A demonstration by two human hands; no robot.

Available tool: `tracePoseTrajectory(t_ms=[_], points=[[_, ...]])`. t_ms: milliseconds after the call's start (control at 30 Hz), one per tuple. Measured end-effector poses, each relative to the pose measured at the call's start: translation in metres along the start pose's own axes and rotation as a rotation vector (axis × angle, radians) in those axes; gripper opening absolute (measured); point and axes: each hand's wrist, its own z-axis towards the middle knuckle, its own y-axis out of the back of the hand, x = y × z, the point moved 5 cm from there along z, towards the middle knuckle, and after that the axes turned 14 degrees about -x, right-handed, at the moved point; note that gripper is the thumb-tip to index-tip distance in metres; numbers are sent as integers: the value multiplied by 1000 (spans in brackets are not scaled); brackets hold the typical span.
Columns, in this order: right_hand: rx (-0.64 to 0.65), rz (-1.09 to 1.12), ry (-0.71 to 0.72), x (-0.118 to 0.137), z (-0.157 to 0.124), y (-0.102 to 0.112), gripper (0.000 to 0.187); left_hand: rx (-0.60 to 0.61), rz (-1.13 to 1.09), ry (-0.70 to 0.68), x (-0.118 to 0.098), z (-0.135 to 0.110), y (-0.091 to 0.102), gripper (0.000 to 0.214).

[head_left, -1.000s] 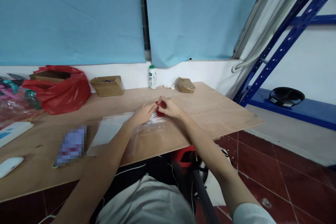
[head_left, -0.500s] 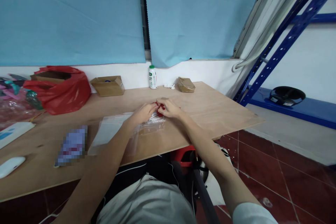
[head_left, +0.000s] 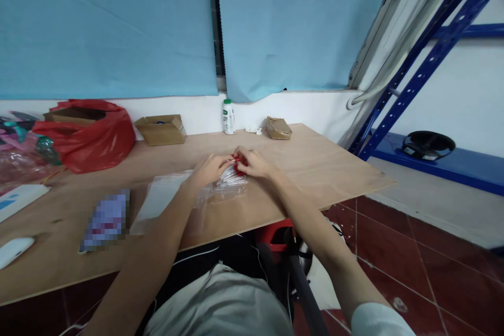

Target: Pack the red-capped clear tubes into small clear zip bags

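My left hand (head_left: 209, 168) and my right hand (head_left: 253, 163) meet over the middle of the wooden table (head_left: 315, 163). Both pinch a small red object (head_left: 238, 164) between their fingertips; I cannot make out what it is. Under the hands lies a stack of clear plastic bags (head_left: 230, 185), with more flat clear bags (head_left: 163, 199) spread to the left.
A red plastic bag holding a carton (head_left: 88, 134), an open cardboard box (head_left: 160, 129), a white bottle with green cap (head_left: 228, 116) and a brown packet (head_left: 279, 128) line the back wall. A white mouse (head_left: 13, 250) lies front left. Blue shelving (head_left: 429, 58) stands right.
The hands stay together on the red object; only the fingers shift slightly. The view has barely moved.
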Motion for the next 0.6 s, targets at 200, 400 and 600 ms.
tracePoseTrajectory(t_ms=[200,400,600], points=[[-103,20,0,-2,2,0,13,-26,51,57,-8,-3,1,36],[-147,-56,81,6,4,2,6,-33,-74,2,-8,-2,-10,42],[-138,-153,173,16,6,0,10,-31,-25,13,-10,0,-10,43]])
